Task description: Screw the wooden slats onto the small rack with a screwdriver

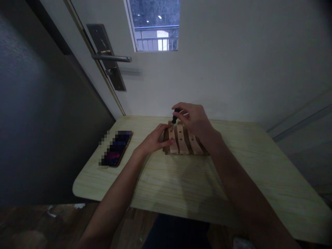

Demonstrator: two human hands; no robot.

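A wooden piece with several curved slats point(183, 142) lies on the table in front of me, dark holes showing in its slats. My right hand point(195, 119) is closed around the black handle of a small screwdriver point(174, 117), held upright with a slight tilt. Its tip points down at the upper part of the leftmost slat; whether it sits in a screw is too small to tell. At the piece's left end, my left hand point(158, 138) grips the wooden piece, fingers at the upper edge and thumb lower on the left slat.
A phone point(118, 148), partly pixelated, lies on the pale wood-grain table point(160, 183) to the left. Behind the table stands a white door point(228, 62) with a metal handle point(114, 58) and a small window point(157, 24). A dark panel point(38, 103) rises at the left.
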